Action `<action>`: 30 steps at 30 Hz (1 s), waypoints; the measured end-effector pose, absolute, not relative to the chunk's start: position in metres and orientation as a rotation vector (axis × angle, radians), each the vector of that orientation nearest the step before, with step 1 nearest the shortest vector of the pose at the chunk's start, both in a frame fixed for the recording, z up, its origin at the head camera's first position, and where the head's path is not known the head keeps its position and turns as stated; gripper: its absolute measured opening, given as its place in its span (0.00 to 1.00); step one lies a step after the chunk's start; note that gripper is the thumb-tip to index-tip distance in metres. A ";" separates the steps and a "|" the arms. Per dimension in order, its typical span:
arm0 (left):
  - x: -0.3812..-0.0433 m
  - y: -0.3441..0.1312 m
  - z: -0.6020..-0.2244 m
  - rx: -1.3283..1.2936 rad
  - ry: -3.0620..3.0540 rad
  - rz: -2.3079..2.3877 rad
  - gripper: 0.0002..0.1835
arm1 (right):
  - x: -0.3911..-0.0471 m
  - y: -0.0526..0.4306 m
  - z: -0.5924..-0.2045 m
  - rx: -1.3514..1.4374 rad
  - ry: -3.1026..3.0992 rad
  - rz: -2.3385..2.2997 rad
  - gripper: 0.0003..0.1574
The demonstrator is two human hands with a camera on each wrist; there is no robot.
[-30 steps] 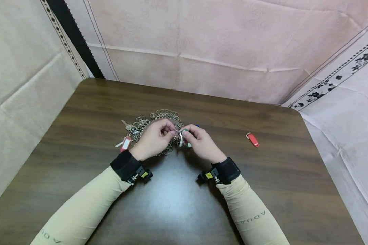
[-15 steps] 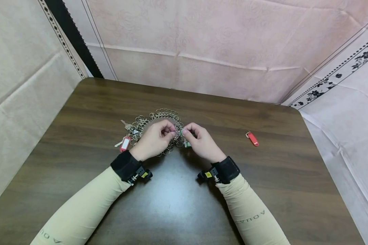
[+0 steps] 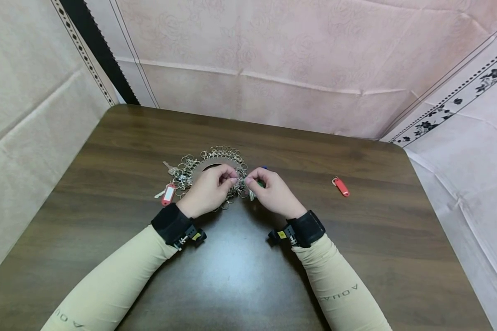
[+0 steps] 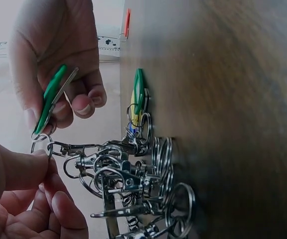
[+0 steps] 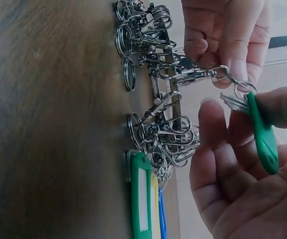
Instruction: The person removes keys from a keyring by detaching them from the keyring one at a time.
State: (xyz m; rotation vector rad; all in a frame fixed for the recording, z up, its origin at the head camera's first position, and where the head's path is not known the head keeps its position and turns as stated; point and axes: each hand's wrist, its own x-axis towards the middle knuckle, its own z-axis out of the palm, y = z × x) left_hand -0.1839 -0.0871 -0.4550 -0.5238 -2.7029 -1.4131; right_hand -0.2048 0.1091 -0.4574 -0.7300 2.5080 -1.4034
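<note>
The grey band [image 3: 215, 161] is partly hidden; the sleeves [image 3: 112, 276] are cut off below

We see a tabletop [image 3: 228, 280] with a smooth wood-grain surface and a soft sheen in the middle. Toward its far edge, the clasps and rings [image 4: 130, 182] look like polished metal, and the green tag [image 5: 265, 144] smooth plastic. Nearer the right edge, the red tag [image 3: 341, 187] is shiny plastic too. Beyond the far edge hangs matt, creased cloth [image 3: 240, 41].
</note>
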 end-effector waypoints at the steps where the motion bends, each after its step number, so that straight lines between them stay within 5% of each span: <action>1: -0.184 -0.087 -0.455 -0.522 -2.706 -1.410 0.04 | -0.205 0.109 -0.458 -0.726 2.488 -1.428 0.15; 14: -0.184 -0.087 -0.456 -0.498 -2.679 -1.429 0.04 | -0.204 0.102 -0.461 -0.606 2.318 -1.654 0.08; 30: -0.184 -0.087 -0.455 -0.439 -2.689 -1.448 0.04 | -0.205 0.105 -0.464 -0.832 2.694 -1.468 0.11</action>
